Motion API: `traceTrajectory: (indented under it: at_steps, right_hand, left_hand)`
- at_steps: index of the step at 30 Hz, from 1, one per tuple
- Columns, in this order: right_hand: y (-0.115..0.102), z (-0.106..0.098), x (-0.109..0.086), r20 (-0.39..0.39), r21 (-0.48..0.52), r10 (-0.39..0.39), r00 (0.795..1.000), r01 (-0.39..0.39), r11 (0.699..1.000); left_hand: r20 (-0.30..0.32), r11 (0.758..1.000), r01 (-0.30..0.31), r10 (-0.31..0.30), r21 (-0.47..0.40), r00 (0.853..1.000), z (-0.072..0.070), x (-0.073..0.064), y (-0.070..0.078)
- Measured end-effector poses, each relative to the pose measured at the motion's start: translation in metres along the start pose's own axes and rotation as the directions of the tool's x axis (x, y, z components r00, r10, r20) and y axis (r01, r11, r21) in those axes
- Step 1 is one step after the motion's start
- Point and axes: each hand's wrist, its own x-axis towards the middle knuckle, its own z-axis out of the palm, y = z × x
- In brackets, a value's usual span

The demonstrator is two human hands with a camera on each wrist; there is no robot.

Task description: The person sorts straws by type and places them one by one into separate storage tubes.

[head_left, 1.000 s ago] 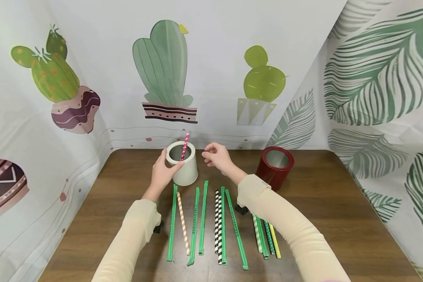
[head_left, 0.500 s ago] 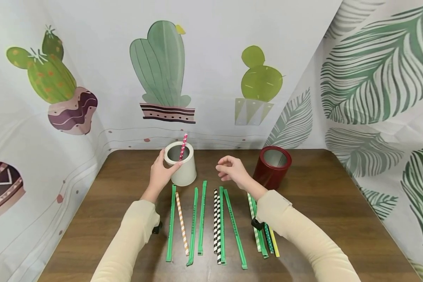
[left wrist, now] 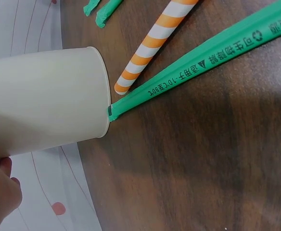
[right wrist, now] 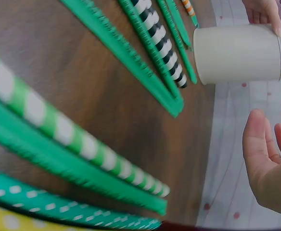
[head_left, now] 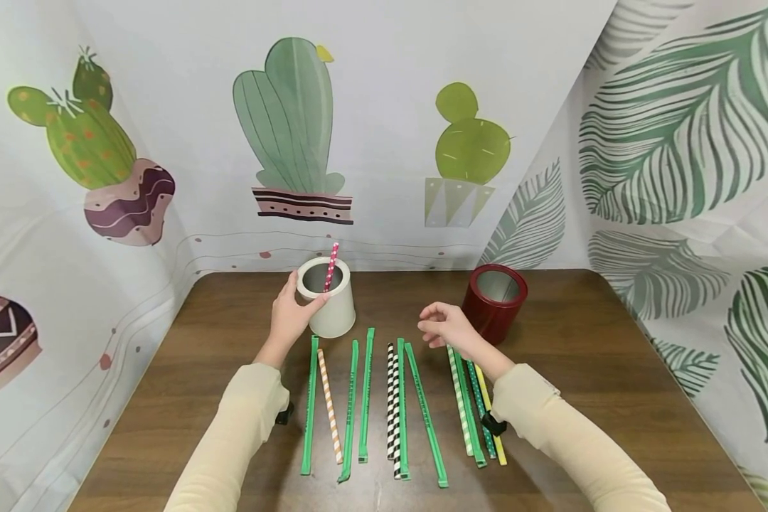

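Note:
My left hand (head_left: pixel 288 316) grips the white can (head_left: pixel 335 315) at its upper side, with the thumb near the rim. A pink polka-dot straw (head_left: pixel 332 262) leans upright inside that can. Nothing is held by my right hand (head_left: pixel 451 329), whose fingers curl loosely above the table, left of the red can (head_left: pixel 494 309). Just below the right hand lie a green-striped straw (head_left: pixel 460 405), a green-wrapped straw, a teal dotted straw (head_left: pixel 488 442) and a yellow straw (head_left: pixel 500 452). In the left wrist view, a green-wrapped straw (left wrist: pixel 198 62) touches the white can's base, beside an orange-striped straw (left wrist: pixel 150 43).
Black-and-white striped straws (head_left: pixel 393 405) and several green-wrapped straws (head_left: pixel 427 419) lie lengthwise across the middle of the brown table (head_left: pixel 582 341). A printed cactus cloth (head_left: pixel 384 142) hangs behind the table's back edge.
My right hand has moved away from the white can, rightward and toward me, to the straws near the red can. The left hand stays on the white can.

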Motion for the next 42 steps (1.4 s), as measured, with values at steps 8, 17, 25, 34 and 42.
traceTrajectory:
  at_steps: [8, 17, 25, 34, 42]
  right_hand:
    - [0.024, -0.020, -0.011, -0.020, 0.001, 0.056, 0.998, -0.055, 0.998]
    - [0.038, -0.036, -0.024, -0.045, -0.046, 0.070, 0.997, -0.072, 0.996]
    - [0.056, -0.049, -0.033, -0.079, -0.100, 0.070, 0.994, -0.078, 0.992]
    - [0.066, -0.058, -0.039, -0.157, -0.149, 0.109, 0.982, -0.132, 0.980]
    - [0.074, -0.060, -0.040, -0.214, -0.251, 0.148, 0.966, -0.201, 0.947]
  left_hand:
    - [-0.001, 1.000, -0.009, 0.009, -0.002, 1.000, 0.000, 0.000, 0.001]
    - [-0.002, 1.000, -0.002, 0.002, -0.006, 1.000, 0.000, 0.000, 0.000]
    - [0.001, 1.000, 0.000, 0.000, 0.000, 1.000, -0.001, -0.001, 0.002]
    - [-0.013, 1.000, -0.007, 0.007, 0.003, 1.000, 0.000, 0.001, 0.002]
    - [-0.006, 1.000, -0.010, 0.010, 0.005, 1.000, 0.000, 0.000, 0.002]
